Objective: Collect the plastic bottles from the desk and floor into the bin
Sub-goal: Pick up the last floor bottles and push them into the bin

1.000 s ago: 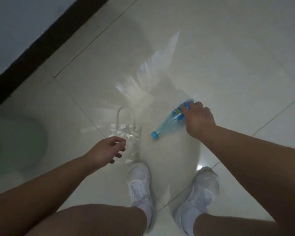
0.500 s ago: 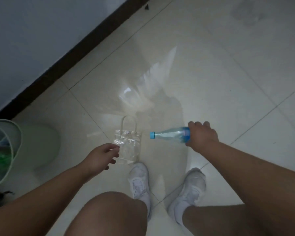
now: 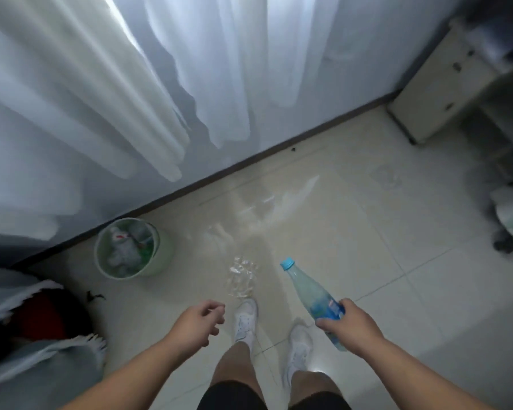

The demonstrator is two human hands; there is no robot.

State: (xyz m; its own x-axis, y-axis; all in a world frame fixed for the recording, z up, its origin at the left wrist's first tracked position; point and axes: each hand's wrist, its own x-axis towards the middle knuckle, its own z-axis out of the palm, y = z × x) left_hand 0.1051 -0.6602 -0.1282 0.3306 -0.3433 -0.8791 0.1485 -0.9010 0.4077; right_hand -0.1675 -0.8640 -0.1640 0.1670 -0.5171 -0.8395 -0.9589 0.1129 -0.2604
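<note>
1. Bottle [image 3: 308, 291], blue-capped, is gripped low by the right hand [image 3: 348, 328], fingers curled round its label.
2. Left hand [image 3: 200, 324] hangs loosely curled, empty.
3. Carry it over the green bin [image 3: 164, 255], well apart leftward, then release above the rim.

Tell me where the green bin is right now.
In the head view the green bin stands on the floor at left, close to the dark baseboard under the curtain, ahead of the left hand and left of the crumpled clear bag.
</note>
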